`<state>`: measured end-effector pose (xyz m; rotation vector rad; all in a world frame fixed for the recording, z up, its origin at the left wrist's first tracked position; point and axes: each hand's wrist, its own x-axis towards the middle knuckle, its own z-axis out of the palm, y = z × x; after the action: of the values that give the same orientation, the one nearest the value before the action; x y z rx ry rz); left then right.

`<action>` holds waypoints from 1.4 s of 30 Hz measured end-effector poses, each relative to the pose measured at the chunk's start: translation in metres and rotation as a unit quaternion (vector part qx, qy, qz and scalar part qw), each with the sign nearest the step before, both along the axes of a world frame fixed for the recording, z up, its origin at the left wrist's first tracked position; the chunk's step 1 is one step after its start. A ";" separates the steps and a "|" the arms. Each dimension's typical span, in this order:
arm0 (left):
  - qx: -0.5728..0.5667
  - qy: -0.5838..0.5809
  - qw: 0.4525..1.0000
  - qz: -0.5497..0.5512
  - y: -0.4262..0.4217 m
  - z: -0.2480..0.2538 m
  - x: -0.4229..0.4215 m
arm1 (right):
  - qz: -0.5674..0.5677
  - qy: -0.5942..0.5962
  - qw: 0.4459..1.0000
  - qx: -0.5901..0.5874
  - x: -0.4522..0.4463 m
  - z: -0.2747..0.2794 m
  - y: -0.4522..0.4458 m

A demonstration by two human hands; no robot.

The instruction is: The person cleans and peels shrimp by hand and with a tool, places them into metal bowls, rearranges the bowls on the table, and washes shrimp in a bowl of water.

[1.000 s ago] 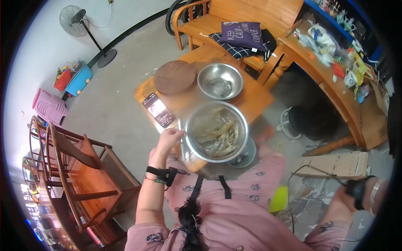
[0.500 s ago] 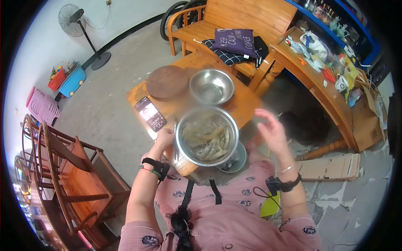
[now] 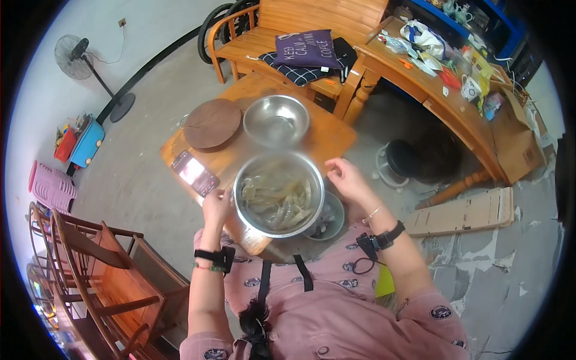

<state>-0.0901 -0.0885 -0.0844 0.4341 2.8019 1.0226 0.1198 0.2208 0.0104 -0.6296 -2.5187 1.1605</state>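
Note:
A steel bowl [image 3: 238,219] of raw shrimp [image 3: 282,201] stands at the near side of the wooden table. My left hand [image 3: 216,208] is closed beside its left rim, just below the phone [image 3: 195,173]; what its fingers hold, if anything, is too small to tell. My right hand [image 3: 349,179] hangs at the bowl's right side, apart from the rim, with loosely bent fingers and nothing visible in them. Lower down, partly hidden by the bowl, is a greenish basin [image 3: 338,221] with greyish contents.
On the wooden table [image 3: 240,89] are a round brown board [image 3: 212,124] and a second steel bowl [image 3: 276,122]. A stool [image 3: 393,165] stands to the right, near a cluttered desk [image 3: 414,81]. Wooden chairs [image 3: 120,270] stand to the left; a bench [image 3: 324,24] is behind.
My right hand has come down and left towards the bowl's rim, its fingers more curled. The whole view has shifted, and my left hand stays closed by the bowl's left side.

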 end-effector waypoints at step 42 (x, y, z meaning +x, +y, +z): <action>0.304 -0.338 0.890 0.028 0.053 0.004 -0.003 | -0.178 -0.010 0.944 -0.278 -0.004 0.015 0.125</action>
<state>-0.0927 -0.0355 -0.0801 0.0172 1.8574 1.6678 0.1155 0.3458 0.0252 -1.1773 -1.9538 1.7193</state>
